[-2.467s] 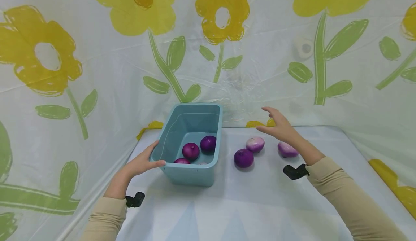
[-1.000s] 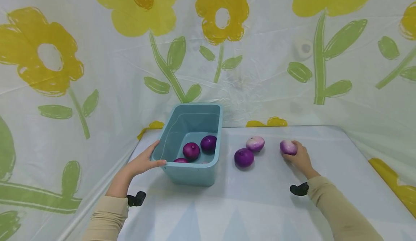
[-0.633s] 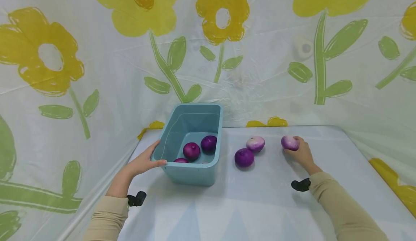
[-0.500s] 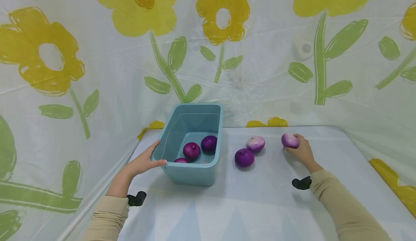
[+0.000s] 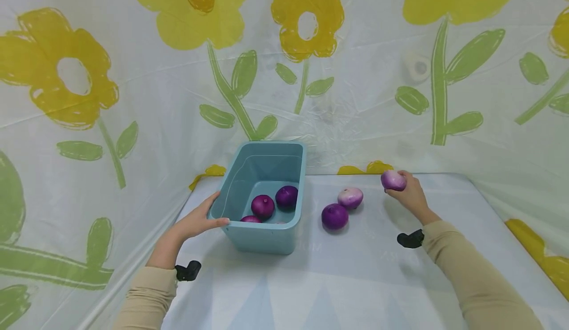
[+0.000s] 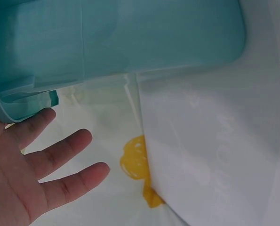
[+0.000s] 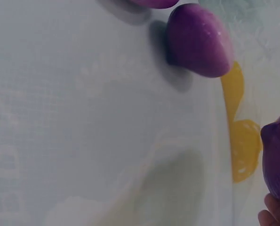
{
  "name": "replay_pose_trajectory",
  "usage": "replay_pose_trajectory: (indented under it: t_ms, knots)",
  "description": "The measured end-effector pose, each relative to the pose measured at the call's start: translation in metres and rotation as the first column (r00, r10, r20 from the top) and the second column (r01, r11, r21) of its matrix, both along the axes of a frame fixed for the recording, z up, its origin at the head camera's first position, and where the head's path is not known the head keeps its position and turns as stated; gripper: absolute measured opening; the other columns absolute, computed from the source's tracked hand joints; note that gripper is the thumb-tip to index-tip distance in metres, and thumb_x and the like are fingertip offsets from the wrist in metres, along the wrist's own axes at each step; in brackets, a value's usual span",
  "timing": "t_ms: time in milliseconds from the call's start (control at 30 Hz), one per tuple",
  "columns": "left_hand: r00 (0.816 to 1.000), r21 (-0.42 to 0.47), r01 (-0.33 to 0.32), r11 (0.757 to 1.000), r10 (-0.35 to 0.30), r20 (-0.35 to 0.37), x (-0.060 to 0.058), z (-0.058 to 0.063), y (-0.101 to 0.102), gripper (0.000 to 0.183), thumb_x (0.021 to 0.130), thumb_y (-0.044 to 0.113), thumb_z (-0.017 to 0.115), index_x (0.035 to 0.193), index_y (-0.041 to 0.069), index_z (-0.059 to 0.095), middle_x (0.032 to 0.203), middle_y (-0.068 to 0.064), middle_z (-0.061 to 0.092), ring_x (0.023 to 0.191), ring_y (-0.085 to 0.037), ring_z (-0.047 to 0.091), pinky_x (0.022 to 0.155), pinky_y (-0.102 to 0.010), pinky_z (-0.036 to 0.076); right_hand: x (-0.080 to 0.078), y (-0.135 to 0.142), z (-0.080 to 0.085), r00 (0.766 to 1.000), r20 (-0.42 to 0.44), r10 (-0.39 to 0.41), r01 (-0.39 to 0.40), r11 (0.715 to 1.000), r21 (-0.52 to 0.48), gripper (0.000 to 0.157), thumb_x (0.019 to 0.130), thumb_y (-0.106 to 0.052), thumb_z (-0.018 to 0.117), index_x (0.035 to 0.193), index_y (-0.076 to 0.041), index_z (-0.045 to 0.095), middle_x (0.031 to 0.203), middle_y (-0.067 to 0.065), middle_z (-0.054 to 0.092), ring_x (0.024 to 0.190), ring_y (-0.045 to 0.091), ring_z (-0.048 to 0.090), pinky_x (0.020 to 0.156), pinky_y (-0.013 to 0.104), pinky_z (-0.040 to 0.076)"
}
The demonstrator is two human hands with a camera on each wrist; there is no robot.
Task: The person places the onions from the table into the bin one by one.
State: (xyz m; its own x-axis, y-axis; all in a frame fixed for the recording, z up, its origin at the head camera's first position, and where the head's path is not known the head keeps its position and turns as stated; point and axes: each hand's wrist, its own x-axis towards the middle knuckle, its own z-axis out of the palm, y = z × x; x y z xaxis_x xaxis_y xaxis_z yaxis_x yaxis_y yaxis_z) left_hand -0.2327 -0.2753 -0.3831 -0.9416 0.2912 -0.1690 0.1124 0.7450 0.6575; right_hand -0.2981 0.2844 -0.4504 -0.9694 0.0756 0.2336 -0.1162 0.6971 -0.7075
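Note:
My right hand [image 5: 412, 197] holds a purple-and-white red onion [image 5: 393, 180] above the table's back right, thumb and fingers on its sides. The right wrist view catches part of this held onion [image 7: 277, 162] at its right edge. My left hand [image 5: 193, 223] rests at the near left corner of a blue plastic bin [image 5: 262, 238], thumb along the front rim. Its other fingers [image 6: 60, 157] stretch out straight and spread beside the bin wall. Inside the bin lie several red onions, among them a reddish one [image 5: 263, 206] and a darker one [image 5: 286, 197].
Two more red onions sit close together on the table right of the bin: a pale one [image 5: 350, 198] and a dark purple one [image 5: 335, 217] nearer me. A flower-printed curtain [image 5: 355, 137] hangs behind the white-covered table [image 5: 355, 280].
My right hand has come down to the onion at the far right, gripped it and raised it off the table. My left hand and the bin have stayed in place.

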Motion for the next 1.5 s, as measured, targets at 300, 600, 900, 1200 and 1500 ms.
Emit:
replay_pose_trajectory:
  t_ms: [300,600,900,1200,1500]
  knots:
    - [1.0,0.0,0.004,1.0,-0.004,0.001,0.0,0.001,0.0,0.097,0.082,0.046,0.062,0.147,0.005,0.003,0.151,-0.021,0.007,0.136,-0.042,0.01,0.103,-0.062,0.02,-0.015,-0.022,0.034,0.999,-0.035,0.033,-0.033,0.999,-0.018,0.067,0.08,-0.013,0.068,0.131,0.009,0.031,0.125,0.036,0.037,0.114,0.049,0.037,0.093,0.062,0.032]
    - [1.0,0.003,0.0,1.0,0.0,0.008,0.0,0.001,0.001,0.098,0.081,0.047,0.063,0.147,0.005,0.003,0.151,-0.021,0.007,0.136,-0.042,0.011,0.103,-0.062,0.02,-0.029,-0.051,0.065,0.995,-0.061,0.084,-0.085,0.996,-0.021,0.065,0.08,-0.012,0.067,0.132,0.006,0.033,0.128,0.033,0.038,0.117,0.047,0.037,0.096,0.061,0.032]
    - [1.0,0.005,0.0,1.0,0.0,0.004,0.001,0.001,0.0,0.099,0.081,0.047,0.063,0.147,0.005,0.003,0.151,-0.021,0.007,0.136,-0.043,0.011,0.103,-0.063,0.021,-0.039,-0.087,0.091,0.988,-0.049,0.149,-0.149,0.989,-0.002,0.066,0.081,-0.016,0.066,0.134,0.003,0.032,0.131,0.029,0.038,0.118,0.043,0.04,0.097,0.057,0.035]
    - [1.0,0.014,-0.002,1.0,0.002,0.006,0.001,0.001,-0.001,0.099,0.081,0.047,0.063,0.147,0.006,0.003,0.151,-0.022,0.008,0.136,-0.043,0.012,0.102,-0.063,0.022,-0.043,-0.134,0.114,0.973,-0.086,0.215,-0.213,0.976,0.033,0.064,0.08,-0.02,0.068,0.133,-0.004,0.036,0.129,0.024,0.041,0.116,0.039,0.042,0.097,0.054,0.037]
    - [1.0,0.029,0.012,1.0,-0.011,-0.006,0.0,0.001,-0.001,0.098,0.081,0.045,0.063,0.147,0.005,0.004,0.151,-0.022,0.009,0.135,-0.043,0.013,0.101,-0.063,0.023,-0.038,-0.182,0.126,0.961,-0.073,0.267,-0.262,0.962,0.07,0.065,0.079,-0.024,0.068,0.135,-0.009,0.038,0.13,0.022,0.041,0.114,0.037,0.046,0.096,0.053,0.039]
